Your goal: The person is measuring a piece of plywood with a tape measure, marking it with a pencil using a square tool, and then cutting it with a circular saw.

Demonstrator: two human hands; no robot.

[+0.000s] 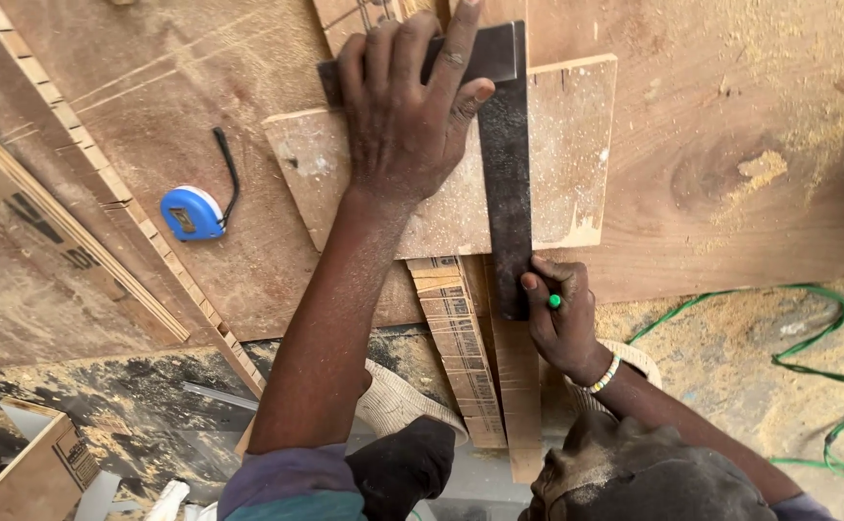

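Observation:
My left hand presses flat on a dark metal try square lying on a plywood offcut. The square's long blade runs toward me across the offcut and over two narrow wooden strips. My right hand grips a pen with a green end at the near end of the blade, its tip against the right-hand strip. A beaded bracelet sits on that wrist.
A blue tape measure with a black strap lies to the left on the large plywood sheet. A green cable snakes over the sawdust-covered floor at right. Thin edge strips run diagonally at left, and a wooden box corner shows at lower left.

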